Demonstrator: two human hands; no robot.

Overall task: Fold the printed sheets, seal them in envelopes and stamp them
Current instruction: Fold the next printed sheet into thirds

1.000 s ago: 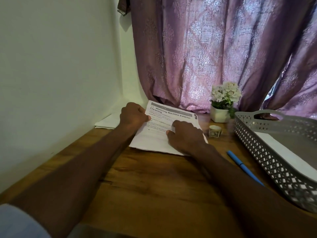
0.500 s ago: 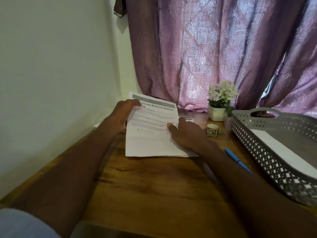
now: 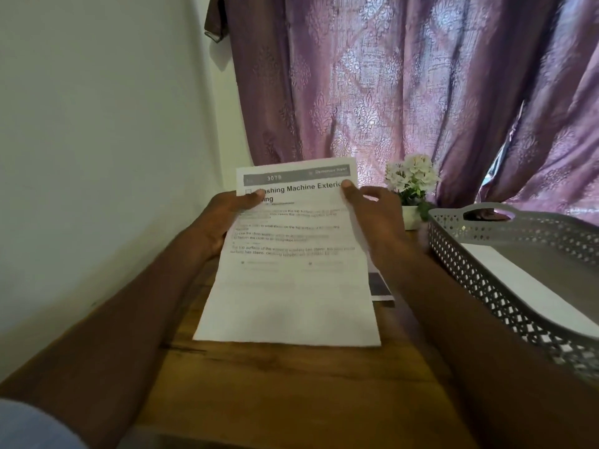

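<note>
The left hand pinches the left edge of the white printed paper sheet near its top, thumb on the printed face. The right hand pinches the right edge at the same height, thumb tip on the heading; its other fingers pass behind the page. The sheet hangs tilted below both sets of fingers, its lower edge low over the brown wooden surface; whether that edge touches the wood cannot be determined.

Judged risks:
- Uneven pull between the two grips could skew the sheet, so the fold line lands off square.
- A grip this high leaves the lower half free; it could buckle when brought up to meet the top edge.

Count:
- One sheet held.
- One further printed item, partly hidden, lies below the right fingers.
- One grey perforated plastic tray stands to the right of the right fingers, with one white sheet inside.
- One small white pot of white artificial flowers stands beyond the right fingers.
- No envelope or stamp is identifiable.
</note>
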